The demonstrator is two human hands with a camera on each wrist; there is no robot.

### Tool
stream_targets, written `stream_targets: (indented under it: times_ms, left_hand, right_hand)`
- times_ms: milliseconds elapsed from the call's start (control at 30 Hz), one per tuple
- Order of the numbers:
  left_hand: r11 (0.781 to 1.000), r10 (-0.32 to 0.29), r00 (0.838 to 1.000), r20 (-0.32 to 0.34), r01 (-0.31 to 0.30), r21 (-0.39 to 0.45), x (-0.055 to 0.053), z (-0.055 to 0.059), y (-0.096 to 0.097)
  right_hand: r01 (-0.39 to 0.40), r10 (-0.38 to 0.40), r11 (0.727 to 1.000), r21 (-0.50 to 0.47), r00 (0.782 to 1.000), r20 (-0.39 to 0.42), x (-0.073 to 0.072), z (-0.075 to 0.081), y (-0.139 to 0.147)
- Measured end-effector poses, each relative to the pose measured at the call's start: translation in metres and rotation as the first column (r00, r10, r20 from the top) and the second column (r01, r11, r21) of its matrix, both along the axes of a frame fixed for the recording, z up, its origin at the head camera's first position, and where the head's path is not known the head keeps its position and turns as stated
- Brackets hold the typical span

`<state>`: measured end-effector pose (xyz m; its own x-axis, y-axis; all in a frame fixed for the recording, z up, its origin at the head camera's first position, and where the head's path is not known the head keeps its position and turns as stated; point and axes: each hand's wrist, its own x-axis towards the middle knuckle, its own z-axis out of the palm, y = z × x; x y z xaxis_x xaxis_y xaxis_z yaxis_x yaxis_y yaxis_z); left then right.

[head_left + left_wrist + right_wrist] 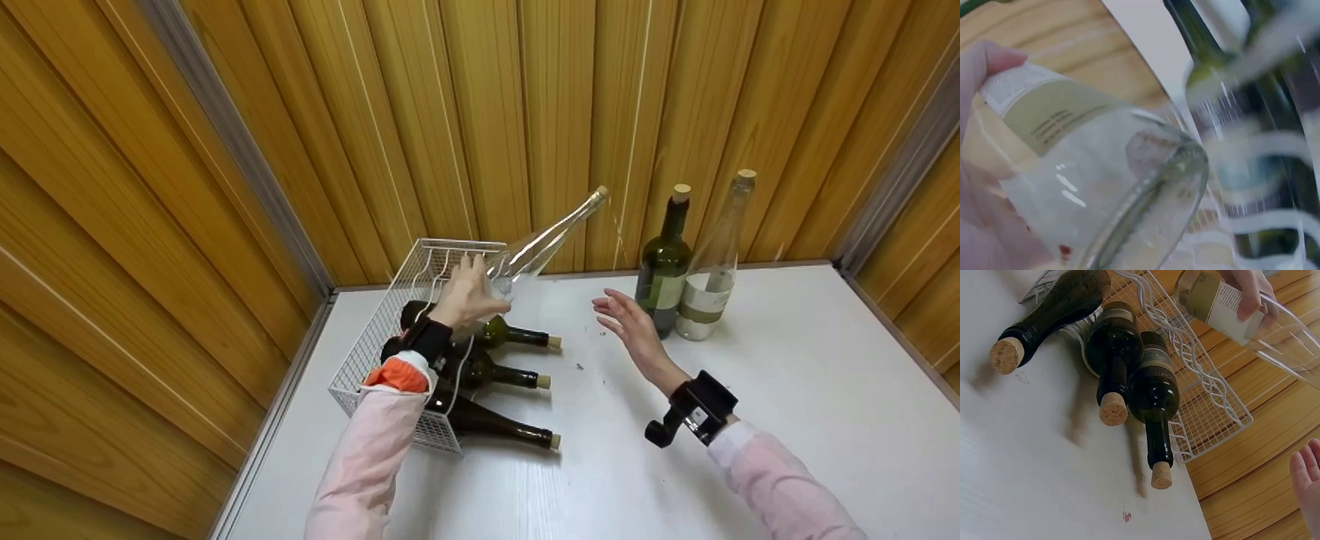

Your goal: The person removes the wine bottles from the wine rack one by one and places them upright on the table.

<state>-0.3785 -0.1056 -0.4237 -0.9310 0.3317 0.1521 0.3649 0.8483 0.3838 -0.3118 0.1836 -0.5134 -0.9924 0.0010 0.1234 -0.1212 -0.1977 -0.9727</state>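
Note:
My left hand (466, 294) grips a clear glass bottle (551, 240) around its lower, labelled part. The bottle is tilted over the far end of a white wire rack (367, 352), its corked neck pointing up and to the right. In the left wrist view the bottle's base (1148, 208) faces the rack. Three dark corked bottles lie in the rack: a far one (529, 337), a middle one (514, 376) and a near one (502, 422), necks toward the right. My right hand (634, 334) is held above the table with fingers extended, touching nothing.
Two corked bottles stand upright at the back right: a green bottle (664, 259) and a clear bottle (709, 289), close together. Wood-panelled walls (480, 135) border the white table (600, 465) at the back and sides.

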Motion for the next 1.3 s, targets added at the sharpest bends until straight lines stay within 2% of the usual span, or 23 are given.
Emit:
stream_targets:
  times_ms: [100,200,333,500,600,633,733,833,867,933,1033,1200,1300]
  left_hand:
    - [0.995,0.000,1.000,0.024,-0.003,0.102,0.005,-0.003,0.011]
    - [0.977,-0.008,0.997,0.074,-0.008,0.215,0.011,-0.007,0.023]
    - [0.926,-0.033,0.986,0.162,-0.031,0.376,0.022,-0.011,0.041]
    - [0.865,-0.043,0.980,0.195,-0.061,0.498,0.037,-0.021,0.062]
    - [0.849,-0.046,0.979,0.200,-0.067,0.523,0.042,-0.029,0.070]
    - [0.848,-0.048,0.982,0.181,-0.056,0.527,0.034,-0.045,0.072]
    - [0.845,-0.042,0.977,0.207,-0.076,0.529,0.038,-0.053,0.077]
    - [0.826,-0.044,0.966,0.255,-0.108,0.553,0.044,-0.061,0.080]
    - [0.817,-0.045,0.955,0.294,-0.135,0.561,0.056,-0.050,0.082]
    - [0.805,-0.042,0.949,0.313,-0.153,0.572,0.060,-0.055,0.084]
    - [0.788,-0.043,0.946,0.321,-0.165,0.593,0.066,-0.061,0.088]
    - [0.760,-0.074,0.934,0.350,-0.174,0.626,0.075,-0.065,0.096]
    - [0.749,-0.086,0.927,0.365,-0.182,0.637,0.080,-0.067,0.100]
  right_hand:
    - [-0.001,0.001,1.000,-0.001,1.000,-0.010,0.000,0.001,0.001]
    - [-0.001,0.000,1.000,-0.024,1.000,-0.028,0.001,0.001,0.002]
    - [-0.017,0.013,0.997,-0.075,0.998,-0.054,0.000,0.002,0.003]
    - [-0.043,0.034,0.991,-0.130,0.997,-0.066,-0.002,0.006,0.002]
    - [-0.070,0.056,0.984,-0.162,0.995,-0.084,-0.002,0.010,0.002]
    - [-0.082,0.067,0.981,-0.176,0.994,-0.090,-0.002,0.011,0.002]
    - [-0.108,0.090,0.962,-0.249,0.993,-0.082,-0.002,0.017,0.003]
    - [-0.117,0.108,0.936,-0.333,0.993,-0.046,-0.003,0.023,0.004]
    - [-0.112,0.108,0.926,-0.360,0.994,-0.031,-0.004,0.025,0.004]
    - [-0.111,0.117,0.915,-0.388,0.993,-0.008,-0.005,0.029,0.005]
    - [-0.102,0.119,0.913,-0.395,0.993,0.018,-0.007,0.035,0.005]
    - [-0.095,0.113,0.918,-0.384,0.993,0.025,-0.015,0.047,0.004]
    - [-0.090,0.110,0.910,-0.405,0.994,0.025,-0.022,0.054,0.005]
